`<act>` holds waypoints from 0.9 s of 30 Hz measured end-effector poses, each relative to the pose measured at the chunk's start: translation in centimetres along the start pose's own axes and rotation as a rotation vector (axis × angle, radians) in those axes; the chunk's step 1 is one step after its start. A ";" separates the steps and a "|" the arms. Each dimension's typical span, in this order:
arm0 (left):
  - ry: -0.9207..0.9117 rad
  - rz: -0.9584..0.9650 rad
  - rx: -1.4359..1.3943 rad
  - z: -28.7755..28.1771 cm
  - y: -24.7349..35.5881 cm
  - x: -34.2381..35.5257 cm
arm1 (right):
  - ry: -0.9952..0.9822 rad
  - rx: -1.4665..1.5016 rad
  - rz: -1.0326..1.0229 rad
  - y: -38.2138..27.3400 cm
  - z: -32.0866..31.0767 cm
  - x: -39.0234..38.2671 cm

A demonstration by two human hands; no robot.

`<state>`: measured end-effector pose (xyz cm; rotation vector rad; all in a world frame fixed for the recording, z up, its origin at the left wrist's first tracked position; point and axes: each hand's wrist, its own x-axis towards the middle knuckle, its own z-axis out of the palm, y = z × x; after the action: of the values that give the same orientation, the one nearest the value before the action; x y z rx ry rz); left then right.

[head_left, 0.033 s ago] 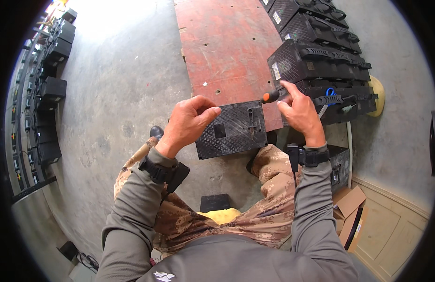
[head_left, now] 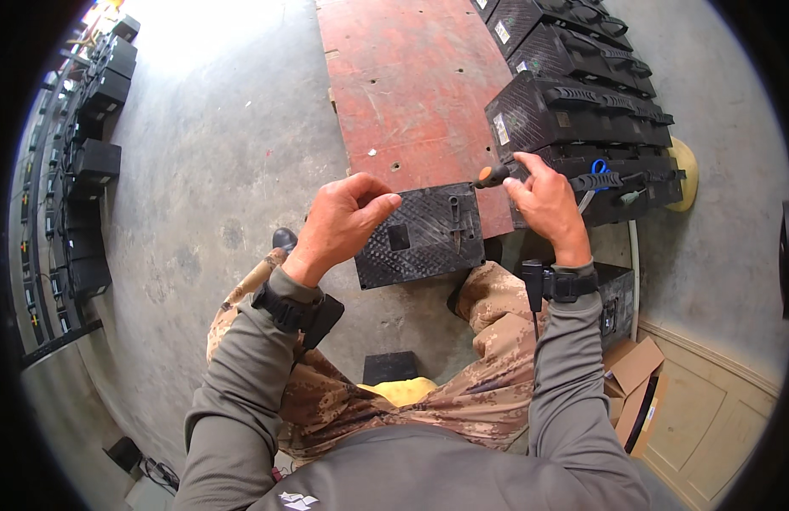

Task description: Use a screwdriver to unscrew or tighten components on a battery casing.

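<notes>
Row of black boxes (head_left: 96,162): along the far left, beside a dark rack, well apart from both hands.
Left hand (head_left: 345,220): above the left edge of the textured block, fingers curled, thumb and forefinger held narrow; cannot tell whether something small sits between them.
Textured black block (head_left: 424,249): in front of the person, at the near end of the red surface, a square opening in its top.
Red surface (head_left: 411,102): long and scuffed, running away from the person.
Slim tool (head_left: 455,213): lying on the block's right part.
Orange-ended handle (head_left: 491,176): black, at the right hand's thumb, orange end facing left.
Right hand (head_left: 549,204): around the handle, thumb against it, forefinger raised; the other fingers are mostly hidden.
Black cases (head_left: 531,111): lined up beside the red surface, with ribbed grips.
Blue loop (head_left: 599,169): on the nearest case.
Cardboard box (head_left: 637,368): open, lower right.
</notes>
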<state>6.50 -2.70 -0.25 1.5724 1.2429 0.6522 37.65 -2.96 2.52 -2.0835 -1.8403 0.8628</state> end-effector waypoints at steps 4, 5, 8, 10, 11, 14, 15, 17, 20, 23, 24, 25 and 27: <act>-0.011 -0.014 -0.015 0.2 0.0 0.2 | 0.158 0.086 -0.034 1.9 0.6 0.4; -0.013 -0.006 -0.019 0.3 0.1 0.3 | 0.312 0.203 -0.216 2.9 1.1 0.5; -0.017 -0.011 -0.011 0.3 -0.2 0.2 | 0.272 0.096 -0.366 2.7 2.4 0.6; -0.021 -0.014 -0.003 0.2 -0.1 0.2 | 0.125 -0.006 -0.157 1.7 0.9 0.3; -0.020 -0.014 -0.005 0.1 -0.1 0.1 | -0.025 -0.103 0.048 1.1 0.4 0.3; -0.013 -0.005 -0.002 0.0 -0.1 0.0 | 0.048 0.130 0.068 0.5 0.0 0.0; -0.017 0.011 -0.003 0.3 0.0 0.1 | 0.054 0.124 0.075 1.1 0.2 0.0; -0.028 0.017 -0.010 0.6 0.1 0.3 | 0.290 0.125 -0.275 2.8 1.7 0.4; -0.028 0.022 -0.010 0.7 0.0 0.4 | 0.419 0.006 -0.551 3.6 2.6 1.3; -0.014 0.003 0.002 0.1 -0.1 -0.1 | 0.056 -0.005 -0.058 0.7 0.3 0.1; -0.016 0.001 -0.002 0.2 0.1 -0.1 | 0.008 0.155 0.082 0.7 -0.3 0.0; -0.017 0.003 -0.004 0.2 0.1 0.0 | 0.010 0.153 0.083 1.1 -0.5 0.0; -0.023 0.019 0.000 0.2 -0.1 0.1 | 0.110 0.034 0.030 1.9 -0.1 0.1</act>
<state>6.70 -2.73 -0.42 1.5894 1.2124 0.6449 39.33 -3.19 1.57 -2.0993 -1.7309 0.7647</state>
